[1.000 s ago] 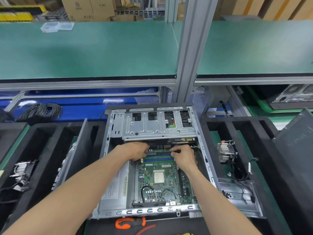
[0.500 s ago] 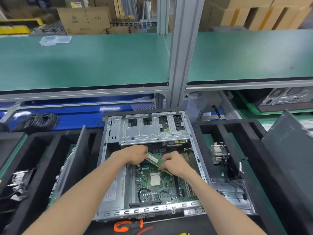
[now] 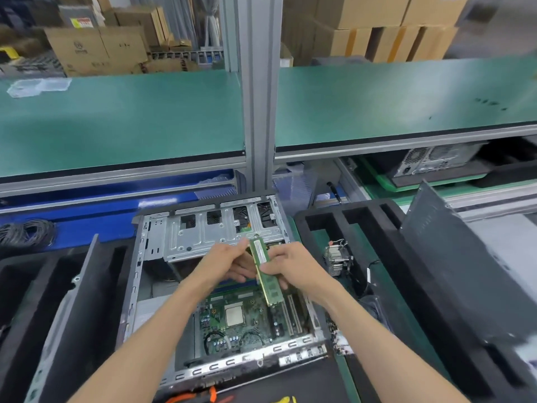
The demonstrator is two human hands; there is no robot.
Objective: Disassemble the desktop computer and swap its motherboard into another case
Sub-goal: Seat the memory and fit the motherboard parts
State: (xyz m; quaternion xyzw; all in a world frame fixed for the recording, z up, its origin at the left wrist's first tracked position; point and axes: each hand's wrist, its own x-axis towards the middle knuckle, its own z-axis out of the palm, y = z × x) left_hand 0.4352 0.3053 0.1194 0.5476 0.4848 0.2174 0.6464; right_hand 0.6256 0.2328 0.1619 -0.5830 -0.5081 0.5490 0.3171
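Memory stick (image 3: 266,274) lifted above the motherboard (image 3: 247,318) in the open case (image 3: 203,237), long axis from 12 to 5 o'clock. Pinched mid-length by right hand (image 3: 293,267); left hand (image 3: 225,263) fingers curled at its 9 o'clock side, contact uncertain

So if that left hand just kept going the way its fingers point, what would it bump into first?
Most likely the memory stick: the left hand points right, toward it, with the right hand gripping the stick just beyond. Its fingertips may already be touching the stick; depth is hard to judge.
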